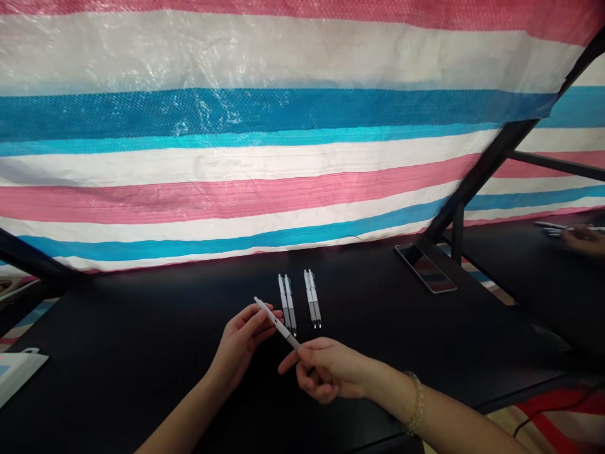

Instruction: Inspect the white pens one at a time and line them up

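A white and grey pen (pixel 282 328) is held at a slant between my two hands above the black table. My left hand (pixel 246 331) pinches its upper, white end between thumb and fingers. At the lower, grey end, my right hand (pixel 326 369) grips with thumb and fingers, which hide the tip. Just beyond my left hand lies a pair of similar pens (pixel 287 302), side by side with their tips toward me. A second pair of pens (pixel 312 297) lies a little to the right of it.
A dark-screened phone (pixel 425 269) lies at the table's (pixel 155 353) back right. A white flat item (pixel 21 373) sits at the left edge. Behind rises a striped plastic sheet (pixel 236 198) with a black slanted post (pixel 477 170). Another person's hand (pixel 583 239) is beside pens at the far right.
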